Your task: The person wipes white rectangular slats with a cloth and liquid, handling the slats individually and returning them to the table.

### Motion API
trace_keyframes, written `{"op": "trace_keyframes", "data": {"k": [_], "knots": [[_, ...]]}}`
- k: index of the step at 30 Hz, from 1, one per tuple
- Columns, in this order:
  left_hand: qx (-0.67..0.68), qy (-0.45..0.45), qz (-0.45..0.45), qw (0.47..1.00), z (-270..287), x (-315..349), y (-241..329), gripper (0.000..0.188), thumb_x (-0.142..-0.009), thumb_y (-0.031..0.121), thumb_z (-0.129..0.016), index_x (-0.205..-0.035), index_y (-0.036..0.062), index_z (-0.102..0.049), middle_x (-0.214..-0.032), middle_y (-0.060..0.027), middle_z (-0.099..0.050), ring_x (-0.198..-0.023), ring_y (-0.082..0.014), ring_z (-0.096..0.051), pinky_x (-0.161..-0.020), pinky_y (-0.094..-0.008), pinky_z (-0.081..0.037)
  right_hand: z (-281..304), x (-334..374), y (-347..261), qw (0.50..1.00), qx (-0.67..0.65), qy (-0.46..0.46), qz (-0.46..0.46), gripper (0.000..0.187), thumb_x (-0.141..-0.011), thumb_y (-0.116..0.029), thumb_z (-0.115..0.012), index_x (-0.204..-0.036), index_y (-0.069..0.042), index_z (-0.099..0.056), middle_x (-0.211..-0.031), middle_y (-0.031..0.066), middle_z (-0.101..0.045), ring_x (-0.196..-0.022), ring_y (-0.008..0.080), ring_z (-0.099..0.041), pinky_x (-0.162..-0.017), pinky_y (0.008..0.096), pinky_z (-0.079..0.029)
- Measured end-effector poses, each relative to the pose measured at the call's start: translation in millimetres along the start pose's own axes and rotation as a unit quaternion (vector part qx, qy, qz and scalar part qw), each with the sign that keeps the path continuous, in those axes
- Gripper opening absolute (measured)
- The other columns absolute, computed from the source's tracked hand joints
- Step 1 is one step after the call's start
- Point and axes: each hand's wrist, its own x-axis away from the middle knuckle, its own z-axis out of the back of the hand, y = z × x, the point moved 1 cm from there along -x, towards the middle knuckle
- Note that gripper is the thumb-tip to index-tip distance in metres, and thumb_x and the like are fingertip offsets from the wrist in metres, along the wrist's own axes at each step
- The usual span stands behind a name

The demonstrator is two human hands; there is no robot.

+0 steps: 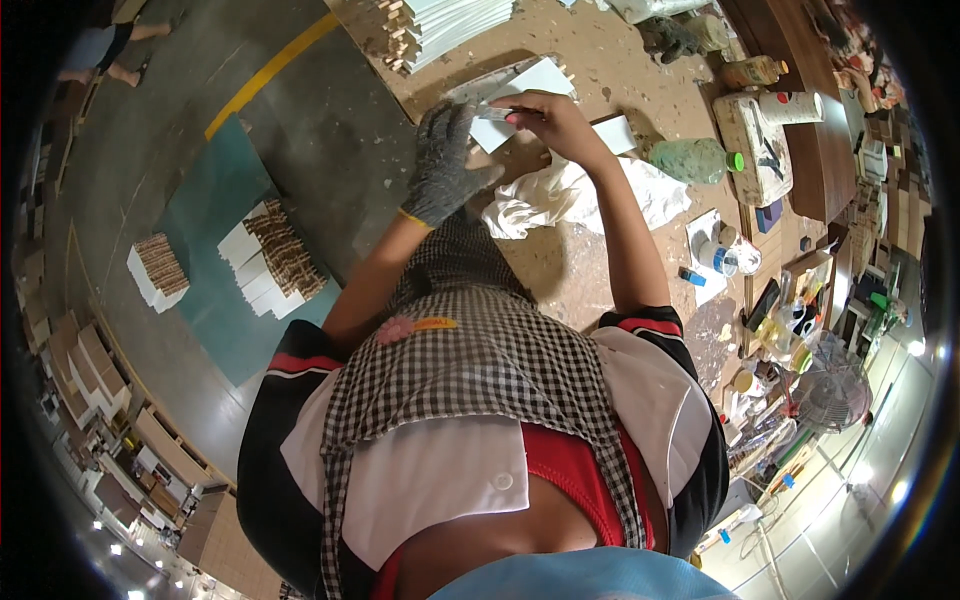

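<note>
My left hand, in a grey knit glove with a yellow cuff, has its thumb spread away and its fingers stretched toward the left end of a flat scraper. Bare, my right hand is closed round that scraper's other end. Under both lies a white board with small wooden ends showing at its side, on the stained brown workbench. A smaller white piece rests to the right. Whether the gloved fingertips touch the scraper or the board is hard to make out.
A crumpled white cloth lies just nearer than my hands. Right of it are a green-capped plastic bottle and a stained tray. White boards are stacked at the far side. More stacks stand on a green sheet at left.
</note>
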Motion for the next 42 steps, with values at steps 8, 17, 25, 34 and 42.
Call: {"op": "trace_keyframes", "data": {"k": [8, 17, 25, 34, 42], "knots": [[0.152, 0.023, 0.048, 0.987, -14.3, -17.5, -18.9, 0.084, -0.077, 0.010, -0.087, -0.148, 0.0021, -0.042, -0.129, -0.0158, -0.058, -0.114, -0.0254, -0.061, -0.090, -0.0365, -0.055, -14.5, -13.4, 1.4, 0.994, 0.110, 0.003, 0.015, 0.033, -0.088, -0.006, -0.074, -0.120, -0.013, -0.075, -0.115, 0.0098, -0.068, -0.093, 0.0271, -0.069, -0.082, 0.0394, -0.055], [0.111, 0.046, 0.034, 0.992, -17.2, -18.8, -27.6, 0.080, -0.077, 0.011, -0.088, -0.144, 0.0001, -0.047, -0.131, -0.0184, -0.059, -0.118, -0.0281, -0.060, -0.098, -0.0389, -0.053, -15.6, -16.6, 15.2, 0.992, 0.121, 0.003, 0.026, 0.037, -0.085, -0.006, -0.076, -0.118, -0.021, -0.078, -0.096, 0.0079, -0.062, -0.086, 0.0261, -0.063, -0.081, 0.0394, -0.053], [0.236, 0.017, 0.085, 0.968, -25.1, -14.1, -35.7, 0.081, -0.077, 0.006, -0.087, -0.146, 0.0009, -0.045, -0.130, -0.0160, -0.058, -0.115, -0.0225, -0.062, -0.093, -0.0343, -0.055, -11.0, -25.3, 12.8, 0.991, 0.128, -0.034, 0.032, 0.038, -0.085, -0.005, -0.076, -0.116, -0.025, -0.078, -0.095, 0.0065, -0.064, -0.084, 0.0248, -0.064, -0.080, 0.0387, -0.054], [0.227, 0.024, 0.072, 0.971, -21.1, -17.5, -34.9, 0.085, -0.076, 0.009, -0.088, -0.148, 0.0011, -0.044, -0.130, -0.0161, -0.057, -0.116, -0.0241, -0.062, -0.096, -0.0361, -0.055, -12.2, -22.9, 18.2, 0.997, 0.076, -0.023, 0.004, 0.035, -0.087, -0.007, -0.075, -0.116, -0.025, -0.079, -0.094, 0.0065, -0.065, -0.083, 0.0234, -0.064, -0.078, 0.0376, -0.053], [0.334, -0.005, 0.130, 0.933, -21.3, -16.5, -31.7, 0.084, -0.077, 0.004, -0.086, -0.149, 0.0011, -0.043, -0.129, -0.0146, -0.057, -0.111, -0.0222, -0.060, -0.093, -0.0358, -0.055, -17.6, -19.6, 11.5, 0.995, 0.102, -0.004, 0.015, 0.038, -0.085, -0.003, -0.076, -0.116, -0.025, -0.079, -0.095, 0.0069, -0.064, -0.085, 0.0239, -0.064, -0.080, 0.0377, -0.053]]}}
